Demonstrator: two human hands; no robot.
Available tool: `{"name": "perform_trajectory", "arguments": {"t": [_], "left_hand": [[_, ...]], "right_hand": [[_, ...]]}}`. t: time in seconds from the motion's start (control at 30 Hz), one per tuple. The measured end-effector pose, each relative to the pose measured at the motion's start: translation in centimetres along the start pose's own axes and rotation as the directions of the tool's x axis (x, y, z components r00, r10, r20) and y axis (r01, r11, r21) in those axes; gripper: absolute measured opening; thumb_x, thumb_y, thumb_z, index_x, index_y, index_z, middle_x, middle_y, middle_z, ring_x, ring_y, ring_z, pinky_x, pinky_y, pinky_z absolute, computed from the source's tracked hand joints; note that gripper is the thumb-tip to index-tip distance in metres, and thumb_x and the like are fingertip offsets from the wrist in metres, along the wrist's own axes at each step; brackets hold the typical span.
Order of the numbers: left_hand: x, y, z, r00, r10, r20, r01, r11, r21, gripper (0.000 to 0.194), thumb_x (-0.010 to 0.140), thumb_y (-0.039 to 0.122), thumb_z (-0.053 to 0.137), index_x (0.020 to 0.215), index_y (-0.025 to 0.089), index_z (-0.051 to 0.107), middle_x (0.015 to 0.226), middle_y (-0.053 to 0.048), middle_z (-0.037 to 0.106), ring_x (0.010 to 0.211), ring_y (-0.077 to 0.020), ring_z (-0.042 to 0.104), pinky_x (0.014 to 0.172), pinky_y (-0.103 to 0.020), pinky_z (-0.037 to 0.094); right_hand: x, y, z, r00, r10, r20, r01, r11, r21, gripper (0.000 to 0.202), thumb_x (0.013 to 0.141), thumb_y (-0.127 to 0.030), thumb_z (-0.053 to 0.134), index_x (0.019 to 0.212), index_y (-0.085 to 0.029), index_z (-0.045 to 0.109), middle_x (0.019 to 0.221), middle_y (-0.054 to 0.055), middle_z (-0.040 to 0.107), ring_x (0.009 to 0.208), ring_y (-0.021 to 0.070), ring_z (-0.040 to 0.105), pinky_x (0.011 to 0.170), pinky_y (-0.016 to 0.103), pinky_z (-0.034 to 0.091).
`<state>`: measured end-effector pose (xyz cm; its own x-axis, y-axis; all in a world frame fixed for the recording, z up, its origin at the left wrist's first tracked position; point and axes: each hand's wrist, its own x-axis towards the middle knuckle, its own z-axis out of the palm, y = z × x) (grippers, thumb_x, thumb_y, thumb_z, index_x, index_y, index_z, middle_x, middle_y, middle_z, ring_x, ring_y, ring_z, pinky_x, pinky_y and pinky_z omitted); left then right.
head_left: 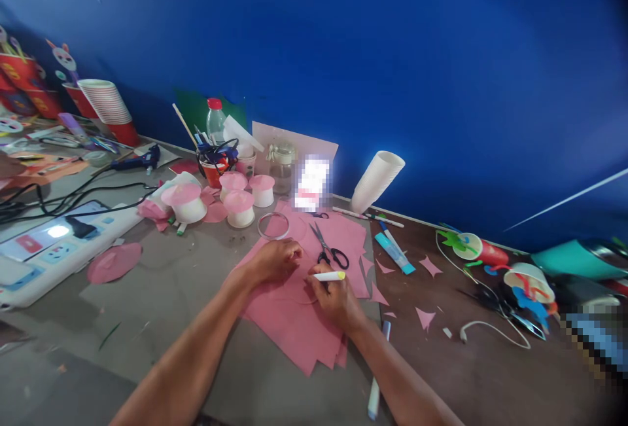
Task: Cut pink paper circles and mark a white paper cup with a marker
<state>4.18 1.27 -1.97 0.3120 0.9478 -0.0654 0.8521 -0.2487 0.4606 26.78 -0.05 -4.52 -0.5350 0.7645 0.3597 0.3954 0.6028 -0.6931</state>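
Note:
My right hand [337, 300] grips a white marker [328, 276] with a yellow end, held over a stack of pink paper [294, 347]. To its left, my left hand [279, 261] rests on the same paper with its fingers curled; what they hold, if anything, is hidden. A faint curved line runs on the paper between both hands. Just beyond my hands lie black-handled scissors [328, 246], their blades slightly apart. A clear ring [273, 224] sits at the paper's upper left edge, above my left hand.
White cups with pink discs [240, 209] stand at left, before a glass jar [282, 167]. Stacked white cups [377, 180] lean near the blue wall. A power strip [63, 249], a glue gun [140, 159], a blue tube [395, 252] and pink scraps [424, 318] lie around.

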Motion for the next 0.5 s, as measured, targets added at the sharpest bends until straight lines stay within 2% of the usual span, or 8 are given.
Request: {"name": "perform_trajectory", "arguments": {"t": [0.1,0.2,0.3,0.4,0.5], "left_hand": [[0.0,0.1,-0.1,1.0,-0.008,0.009,0.008,1.0,-0.001,0.02,0.095,0.011,0.061,0.109,0.018,0.073,0.109,-0.011,0.082,0.094,-0.0243,0.076,0.08,-0.033,0.054],[-0.1,0.1,-0.1,1.0,-0.013,-0.006,0.012,1.0,-0.025,0.017,0.093,0.011,0.062,0.105,0.018,0.073,0.106,-0.011,0.082,0.092,-0.0241,0.076,0.078,-0.032,0.053],[-0.2,-0.3,0.0,0.999,0.001,-0.055,-0.006,0.996,-0.092,0.015,0.094,0.014,0.061,0.103,0.019,0.072,0.103,-0.009,0.081,0.088,-0.0226,0.073,0.077,-0.032,0.053],[-0.2,-0.9,0.2,0.993,0.012,-0.116,-0.036,0.978,-0.206,0.012,0.096,0.019,0.06,0.102,0.02,0.07,0.102,-0.007,0.08,0.084,-0.0203,0.071,0.076,-0.031,0.052],[0.0,-1.6,0.5,0.985,-0.042,-0.166,-0.013,0.949,-0.316,0.016,0.098,0.025,0.057,0.106,0.021,0.07,0.095,-0.004,0.078,0.08,-0.0196,0.07,0.071,-0.03,0.051]], "right_hand": [[0.1,-0.1,-0.1,1.0,0.005,0.012,-0.005,1.0,0.012,0.022,0.108,-0.027,0.055,0.092,-0.024,0.069,0.079,0.007,0.078,0.068,0.0221,0.076,0.068,0.032,0.06],[0.1,-0.4,0.0,0.999,0.037,-0.008,-0.036,0.995,0.091,0.023,0.108,-0.034,0.057,0.091,-0.024,0.07,0.079,0.006,0.077,0.068,0.0218,0.075,0.065,0.031,0.059],[0.0,-0.7,0.0,0.983,0.128,-0.134,-0.088,0.959,0.27,0.032,0.108,-0.05,0.062,0.093,-0.024,0.071,0.076,0.005,0.075,0.064,0.0207,0.07,0.06,0.031,0.057],[0.2,-0.5,-0.4,0.903,0.295,-0.313,-0.131,0.882,0.453,0.047,0.106,-0.069,0.063,0.1,-0.023,0.071,0.067,0.0,0.068,0.054,0.0177,0.059,0.053,0.03,0.051],[0.6,0.2,-1.2,0.796,0.429,-0.428,-0.182,0.843,0.505,0.06,0.103,-0.078,0.061,0.114,-0.02,0.073,0.061,-0.003,0.065,0.048,0.0155,0.05,0.048,0.029,0.043]]}}
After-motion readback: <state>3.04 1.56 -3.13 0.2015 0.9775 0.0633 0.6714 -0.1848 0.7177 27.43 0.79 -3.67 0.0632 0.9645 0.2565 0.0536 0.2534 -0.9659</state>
